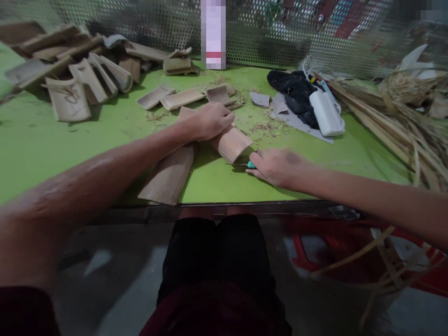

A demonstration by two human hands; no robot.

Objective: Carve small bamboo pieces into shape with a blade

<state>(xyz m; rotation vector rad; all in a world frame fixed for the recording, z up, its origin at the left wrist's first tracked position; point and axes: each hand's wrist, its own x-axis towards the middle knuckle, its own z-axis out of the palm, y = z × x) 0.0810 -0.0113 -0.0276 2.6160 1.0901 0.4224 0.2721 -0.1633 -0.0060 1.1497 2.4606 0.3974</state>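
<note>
A curved piece of split bamboo (234, 143) lies rounded side up near the middle of the green table. My left hand (212, 121) is closed over it from above. Just off its near right end, my right hand (271, 165) grips a knife (251, 164) with a teal handle. The thin blade points left, low beside the bamboo's end; whether they touch I cannot tell. Another bamboo piece (170, 176) rests below my left wrist, reaching the table's front edge. Beyond my left hand lie smaller bamboo pieces (184, 98).
Many bamboo pieces (72, 100) are heaped at the left back. Shavings (266, 127), a sandpaper scrap (259, 99), a black cloth item (297, 95) and a white power strip (324, 112) lie right of centre. Dry fibre strips (388, 121) fill the right side. A perforated metal panel (157, 32) stands behind.
</note>
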